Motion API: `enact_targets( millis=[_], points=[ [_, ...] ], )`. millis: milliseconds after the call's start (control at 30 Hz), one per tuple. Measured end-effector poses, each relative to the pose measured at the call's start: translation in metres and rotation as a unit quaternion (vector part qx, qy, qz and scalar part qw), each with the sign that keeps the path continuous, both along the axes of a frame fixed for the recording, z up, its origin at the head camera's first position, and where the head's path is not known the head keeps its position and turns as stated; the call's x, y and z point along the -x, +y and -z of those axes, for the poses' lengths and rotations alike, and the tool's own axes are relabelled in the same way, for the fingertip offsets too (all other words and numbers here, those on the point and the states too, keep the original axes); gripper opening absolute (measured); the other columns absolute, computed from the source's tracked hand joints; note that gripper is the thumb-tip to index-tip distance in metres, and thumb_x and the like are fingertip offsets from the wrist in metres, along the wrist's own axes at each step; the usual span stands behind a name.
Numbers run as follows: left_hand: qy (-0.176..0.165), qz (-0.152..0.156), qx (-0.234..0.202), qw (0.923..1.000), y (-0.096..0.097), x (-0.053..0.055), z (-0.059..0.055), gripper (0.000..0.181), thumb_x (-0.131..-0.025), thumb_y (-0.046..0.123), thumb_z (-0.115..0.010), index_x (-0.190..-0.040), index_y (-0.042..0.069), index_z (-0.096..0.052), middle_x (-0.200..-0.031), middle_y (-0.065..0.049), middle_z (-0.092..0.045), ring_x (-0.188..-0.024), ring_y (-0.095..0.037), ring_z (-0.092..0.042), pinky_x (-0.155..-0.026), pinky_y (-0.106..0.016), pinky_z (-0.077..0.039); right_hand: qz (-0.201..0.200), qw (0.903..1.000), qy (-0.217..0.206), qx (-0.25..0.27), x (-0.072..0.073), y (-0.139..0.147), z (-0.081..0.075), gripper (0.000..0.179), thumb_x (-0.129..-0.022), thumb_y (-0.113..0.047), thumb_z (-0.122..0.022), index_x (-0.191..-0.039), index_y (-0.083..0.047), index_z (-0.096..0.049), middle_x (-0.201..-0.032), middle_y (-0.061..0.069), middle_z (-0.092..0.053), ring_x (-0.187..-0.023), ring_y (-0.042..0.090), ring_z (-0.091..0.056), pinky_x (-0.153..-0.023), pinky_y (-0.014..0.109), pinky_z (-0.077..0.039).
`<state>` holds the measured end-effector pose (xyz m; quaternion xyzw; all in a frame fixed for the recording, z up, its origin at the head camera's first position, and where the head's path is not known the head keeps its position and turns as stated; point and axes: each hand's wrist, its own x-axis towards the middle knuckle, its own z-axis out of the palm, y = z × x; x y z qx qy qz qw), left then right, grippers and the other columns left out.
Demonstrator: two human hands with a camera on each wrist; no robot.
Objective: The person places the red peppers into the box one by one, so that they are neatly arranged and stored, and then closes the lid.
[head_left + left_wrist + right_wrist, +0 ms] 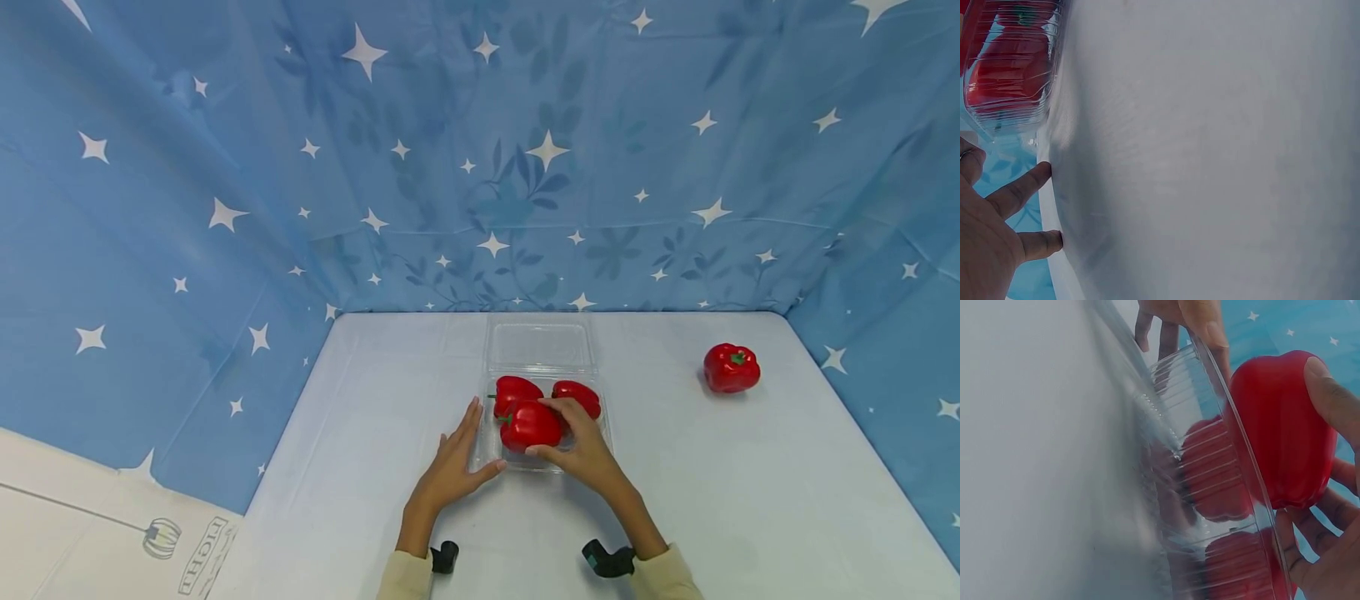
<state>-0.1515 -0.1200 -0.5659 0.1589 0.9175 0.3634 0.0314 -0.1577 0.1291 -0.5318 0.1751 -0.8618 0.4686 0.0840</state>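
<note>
- The right hand (588,454) grips a pepper (531,425) between thumb and fingers, over the near half of the clear box (489,442); from the right wrist, much of that pepper shows above the rim.
- The left hand (450,471) is by the box's left wall, its fingers extended and thumb apart, gripping nothing; I can't tell whether it touches the plastic.
- Two more peppers sit inside the box, a left one (516,390) and a right one (577,398), both crowding the space behind the held one. I can't tell if the held one touches them.
- The lid (540,346) is folded back, flat, behind the box, reaching close to the table's far edge.
- A lone pepper (732,368) stands well off to the right, nearer the table's right side.
- The white table (375,400) spreads wide left of the box, and there's a broad stretch between box and lone pepper.
- A starry blue curtain (450,167) rises along the far edge and flanks both sides, walling in the reach.
- Black wrist pieces jut inward, left (446,557) and right (609,560), over the near table, facing each other.
</note>
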Motion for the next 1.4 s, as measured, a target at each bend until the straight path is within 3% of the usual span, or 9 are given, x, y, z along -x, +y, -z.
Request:
enact_targets(
  millis=[267,967,1400],
  points=[
    [0.002,-0.001,0.002,1.0000,0.001,-0.001,-0.001,0.097,-0.084,0.069,-0.057,-0.158,0.027,-0.010,-0.165,0.013,-0.007,-0.150,-0.027,-0.023,-0.110,-0.074,-0.019,0.018,0.9994,-0.028,-0.004,-0.003,-0.005,0.002,0.080,-0.068,-0.034,-0.088,-0.138,-0.016,-0.052,-0.139,0.013,-0.055,-0.127,0.036,-0.052,-0.091,0.053,-0.055],
    [0.003,-0.006,0.006,1.0000,0.003,0.000,-0.004,0.097,-0.084,0.068,-0.057,-0.158,0.026,-0.012,-0.165,0.012,-0.007,-0.150,-0.029,-0.023,-0.110,-0.074,-0.018,0.006,0.9992,-0.019,-0.035,-0.005,-0.011,0.006,0.076,-0.069,-0.038,-0.087,-0.134,-0.012,-0.056,-0.130,0.012,-0.060,-0.119,0.031,-0.058,-0.090,0.048,-0.056],
    [0.005,-0.002,0.006,1.0000,0.001,-0.001,-0.001,0.097,-0.084,0.068,-0.057,-0.158,0.024,-0.013,-0.165,0.012,-0.007,-0.150,-0.028,-0.022,-0.109,-0.075,-0.018,0.016,0.9963,-0.002,-0.085,-0.007,-0.017,0.005,0.077,-0.068,-0.040,-0.088,-0.132,-0.010,-0.057,-0.129,0.013,-0.059,-0.118,0.030,-0.057,-0.087,0.048,-0.058]
  ],
)
